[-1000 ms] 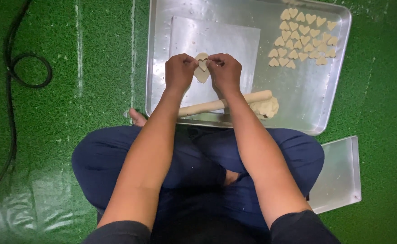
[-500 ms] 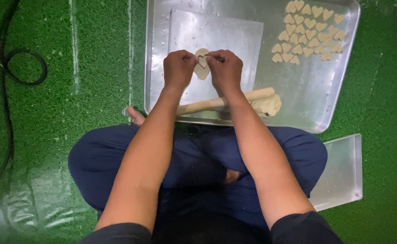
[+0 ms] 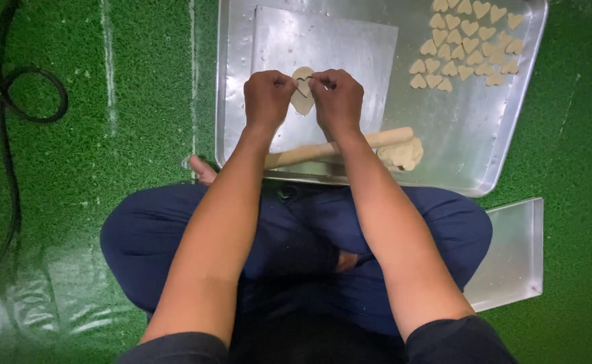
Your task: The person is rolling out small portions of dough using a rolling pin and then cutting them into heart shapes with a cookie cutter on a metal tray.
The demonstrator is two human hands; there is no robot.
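Note:
My left hand [image 3: 267, 98] and my right hand [image 3: 338, 100] meet over a flat oval piece of pale dough [image 3: 302, 101] on a smaller metal sheet [image 3: 336, 54] inside a big metal tray [image 3: 505, 135]. Both hands pinch a small thin cutter at the dough's top; the cutter is mostly hidden by my fingers. A wooden rolling pin [image 3: 383, 139] lies across the tray's near side beneath my forearms, with a lump of dough [image 3: 404, 154] at its right end.
Several heart-shaped dough pieces [image 3: 464, 44] lie in rows at the tray's far right. A second metal tray [image 3: 515, 256] sits by my right knee. A black cable [image 3: 12, 121] loops on the green turf at left. Clear plastic [image 3: 33, 303] lies near left.
The view has shifted slightly; my hands stay pinched together over the dough, pressing at its top edge. The rolling pin and heart pieces have not moved.

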